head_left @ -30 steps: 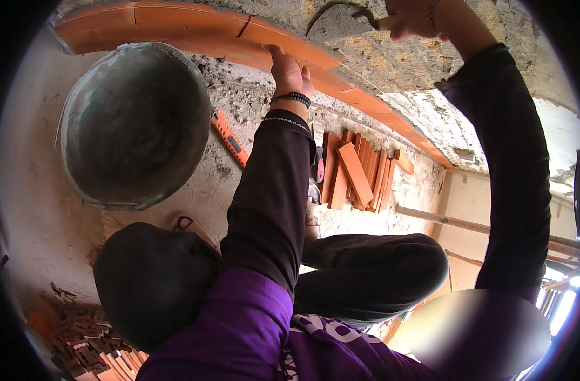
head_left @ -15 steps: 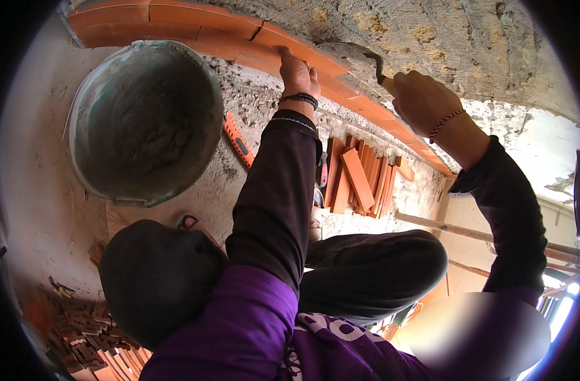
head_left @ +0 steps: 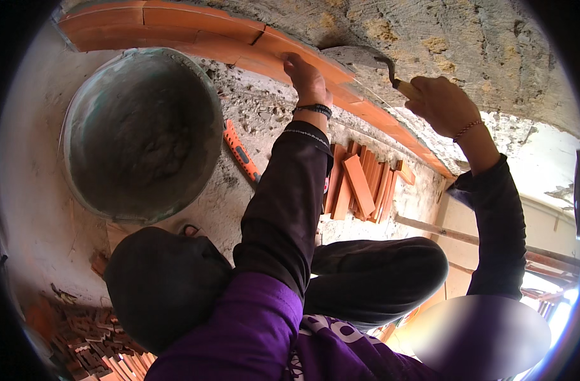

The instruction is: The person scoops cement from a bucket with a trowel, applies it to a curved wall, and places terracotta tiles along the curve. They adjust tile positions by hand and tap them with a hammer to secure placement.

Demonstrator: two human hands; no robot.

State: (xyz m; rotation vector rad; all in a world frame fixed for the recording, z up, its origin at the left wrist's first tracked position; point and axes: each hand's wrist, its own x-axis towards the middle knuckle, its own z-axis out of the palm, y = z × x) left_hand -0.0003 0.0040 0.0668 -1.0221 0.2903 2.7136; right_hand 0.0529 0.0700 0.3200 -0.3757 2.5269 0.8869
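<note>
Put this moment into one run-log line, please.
Left hand: on brick row; Right hand: holding trowel, blade at row's far edge; Bucket: grey mix inside; Loose bricks: piled right of bucket

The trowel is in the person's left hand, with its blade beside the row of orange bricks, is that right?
Not quite: in the head view, the trowel is in the person's right hand, not the left. Its blade is indeed beside the row of orange bricks.
</note>
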